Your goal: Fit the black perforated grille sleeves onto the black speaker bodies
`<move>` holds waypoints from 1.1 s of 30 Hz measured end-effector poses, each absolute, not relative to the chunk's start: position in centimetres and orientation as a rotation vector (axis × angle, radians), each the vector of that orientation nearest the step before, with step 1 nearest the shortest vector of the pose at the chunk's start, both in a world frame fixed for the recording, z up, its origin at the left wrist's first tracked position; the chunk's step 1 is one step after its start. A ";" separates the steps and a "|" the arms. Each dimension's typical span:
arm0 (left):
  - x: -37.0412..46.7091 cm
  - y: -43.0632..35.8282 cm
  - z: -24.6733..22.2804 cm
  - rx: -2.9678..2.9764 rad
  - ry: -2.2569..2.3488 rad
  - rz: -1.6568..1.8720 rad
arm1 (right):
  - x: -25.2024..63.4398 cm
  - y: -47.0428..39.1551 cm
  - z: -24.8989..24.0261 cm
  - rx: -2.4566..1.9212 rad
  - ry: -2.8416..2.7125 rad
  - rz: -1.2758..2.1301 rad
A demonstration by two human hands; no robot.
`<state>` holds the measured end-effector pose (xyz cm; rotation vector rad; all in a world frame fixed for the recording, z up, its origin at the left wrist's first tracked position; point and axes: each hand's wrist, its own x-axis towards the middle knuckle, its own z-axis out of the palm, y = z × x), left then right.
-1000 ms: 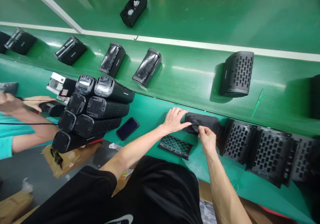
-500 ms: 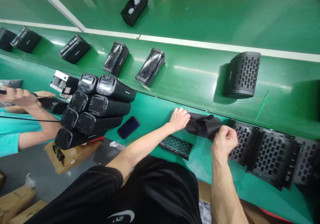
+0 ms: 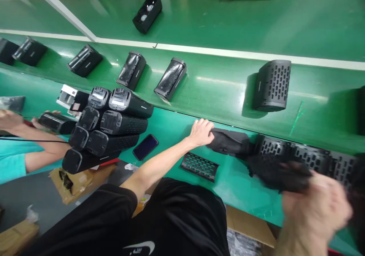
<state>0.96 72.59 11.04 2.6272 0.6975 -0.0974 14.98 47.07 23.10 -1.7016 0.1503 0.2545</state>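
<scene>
My left hand is closed on the left end of a dark curved panel lying on the green table. My right hand, smeared by motion, grips a crumpled, thin black sheet that looks like cloth. The sheet hangs in the air to the right of the panel, in front of several perforated black grilles set in a row. Just below my left hand lies a single loose perforated grille, apart from it.
Left of my arm are a phone and a stack of black speaker housings. Beyond, more speakers stand on the green conveyor, one with a grille. A co-worker's hand is at far left.
My right hand has swung right and toward me, carrying the black sheet off the panel, whose smoother surface now shows. My left hand has stayed on the panel's end.
</scene>
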 end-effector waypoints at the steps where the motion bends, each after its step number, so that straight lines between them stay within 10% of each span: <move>1: 0.4 73.1 11.1 2.631 0.768 -0.105 | 13.7 47.5 22.5 -1.696 0.134 0.300; 12: 0.5 73.9 12.4 2.454 0.552 -0.087 | 8.2 47.0 15.4 -1.445 0.397 0.763; 33: -5.6 65.9 16.1 1.296 0.496 -0.310 | 3.5 48.5 16.4 -1.521 0.130 1.075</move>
